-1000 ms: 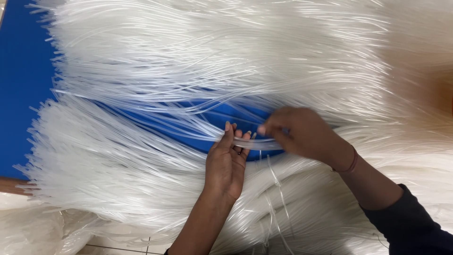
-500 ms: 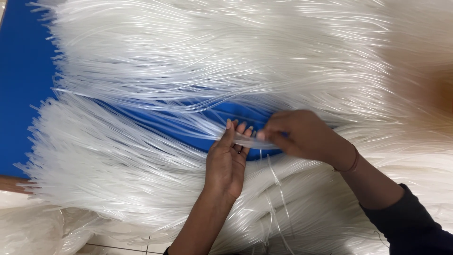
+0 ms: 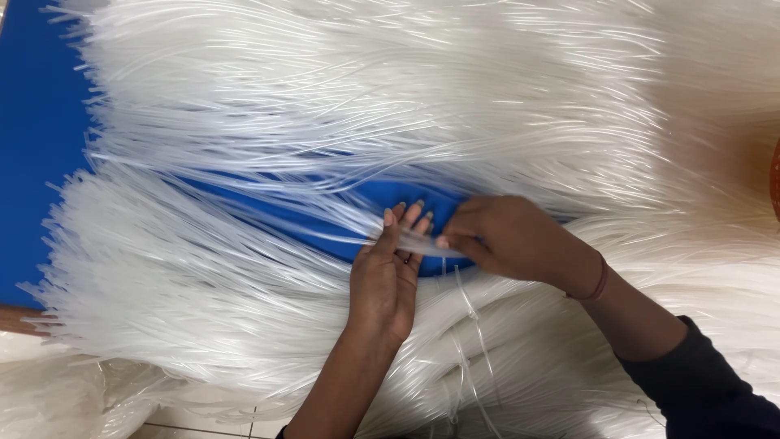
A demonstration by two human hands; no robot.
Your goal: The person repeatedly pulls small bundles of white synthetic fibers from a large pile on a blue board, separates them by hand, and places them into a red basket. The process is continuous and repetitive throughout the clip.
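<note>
left hand: back of hand up, lying on the lower heap. Fingers straight & slightly spread, tips over the blue gap. Thumb side presses a thin bunch of strands from below. Not a full fist; looks like a light pinch w/ thumb, can't see the thumb pad clearly.
right hand: comes in from the right, fingers curled, thumb + forefinger pinched on the same bunch, touching the left fingertips. Thin reddish band on wrist, dark sleeve further up the arm.
strands: few clear thin plastic tubes, pulled out flat between both hands, running left over the gap. Approx mid-frame, just right of centre.
upper heap: big pile of same white/clear tubes, fills top of view, ends fan out left.
lower heap: second pile, under the left forearm, ends fray out left.
blue sheet: surface under both heaps, shows at left edge & in the lens-shaped gap betw. them.
floor: pale tiles, bottom edge, partly covered by loose tubes.
</note>
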